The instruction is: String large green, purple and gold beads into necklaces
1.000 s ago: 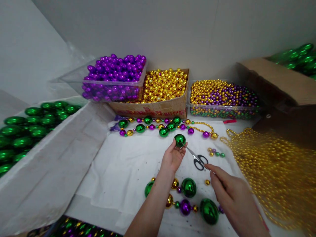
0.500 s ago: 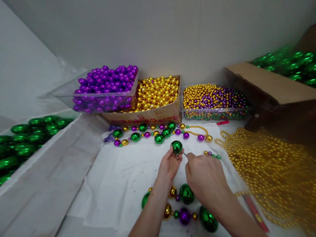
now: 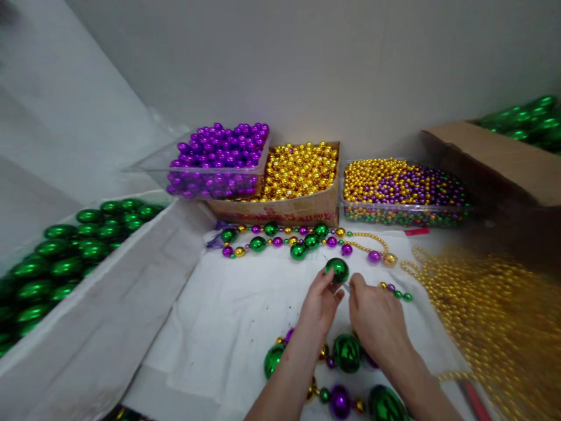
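Over the white cloth (image 3: 210, 327), my left hand (image 3: 322, 301) grips a shiny green ball (image 3: 337, 270) between thumb and fingers. My right hand (image 3: 377, 316) is closed around a thin metal tool (image 3: 347, 286) whose end meets the ball's lower right side; most of the tool is hidden in the fist. A thin tip pokes out at the ball's upper left. Under my forearms lies a strand of large green, purple and gold beads (image 3: 340, 401). Beyond my hands, a looped bead necklace (image 3: 258, 244) rests on the cloth. A short row of small beads (image 3: 398, 294) lies right of my right hand.
At the back stand a clear bin of purple beads (image 3: 219, 155), a cardboard box of gold beads (image 3: 302, 169) and a bin of mixed small beads (image 3: 403, 187). Green ovals fill a box (image 3: 131, 304) on the left. Gold bead strands (image 3: 486, 327) spread on the right, below a brown carton (image 3: 495, 158).
The view has shifted left, so everything sits further right. The thin tip now shows at the ball's upper left. Both hands keep their hold.
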Tool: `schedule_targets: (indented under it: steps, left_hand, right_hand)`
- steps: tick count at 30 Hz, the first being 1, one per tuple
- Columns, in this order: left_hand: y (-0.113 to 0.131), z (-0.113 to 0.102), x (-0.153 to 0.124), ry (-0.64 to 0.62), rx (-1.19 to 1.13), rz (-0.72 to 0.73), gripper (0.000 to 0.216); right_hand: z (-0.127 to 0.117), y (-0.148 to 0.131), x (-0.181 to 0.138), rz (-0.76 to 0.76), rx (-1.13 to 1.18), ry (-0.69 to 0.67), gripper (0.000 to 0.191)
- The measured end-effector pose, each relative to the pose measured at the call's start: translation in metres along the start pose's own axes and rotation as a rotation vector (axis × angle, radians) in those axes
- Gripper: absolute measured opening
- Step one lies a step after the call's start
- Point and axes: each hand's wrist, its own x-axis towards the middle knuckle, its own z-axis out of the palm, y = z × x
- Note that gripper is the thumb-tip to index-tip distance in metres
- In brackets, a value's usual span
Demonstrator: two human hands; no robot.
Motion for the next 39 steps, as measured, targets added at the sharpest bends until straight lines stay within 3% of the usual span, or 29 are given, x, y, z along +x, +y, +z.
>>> schedule_targets:
  steps: [3,5,11,14,19,21,25,29,33,39]
  left_hand:
    - [-0.002,0.013,-0.017,-0.082,0.147,0.078,0.039]
    - [-0.004,0.022,-0.023,-0.131,0.209,0.126,0.036]
    - [-0.001,0.034,-0.019,-0.051,0.353,0.261,0.023]
    - [-0.003,0.038,-0.017,-0.069,0.448,0.290,0.023]
    - [-0.011,0.054,-0.021,-0.176,0.502,0.324,0.021]
    - [-0.009,0.063,-0.024,-0.219,0.506,0.350,0.019]
    - [0.005,0.070,-0.023,-0.312,0.517,0.347,0.019]
    - [0.015,0.051,-0.015,-0.381,0.591,0.197,0.037]
    - [0.002,0.013,-0.011,-0.430,0.840,0.057,0.039]
    - [-0.034,-0.019,-0.028,-0.518,1.173,0.083,0.064]
  right_hand:
    - [0.017,0.022,-0.005,0.037,0.222,-0.047,0.020]
    - [0.025,0.037,-0.009,0.077,0.425,-0.034,0.024]
    - [0.044,0.081,-0.029,0.079,0.771,-0.105,0.052]
    - [0.046,0.095,-0.034,0.068,0.790,-0.007,0.063]
    - [0.029,0.083,-0.026,-0.099,0.725,0.248,0.039]
    - [0.021,0.073,-0.020,-0.113,0.761,0.207,0.025]
    - [0.008,0.068,-0.012,0.042,1.110,0.068,0.023]
    - [-0.008,0.078,-0.014,0.138,1.420,0.140,0.024]
    - [-0.025,0.087,-0.020,0.129,1.614,0.248,0.019]
    - [-0.044,0.092,-0.025,0.080,1.774,0.405,0.012]
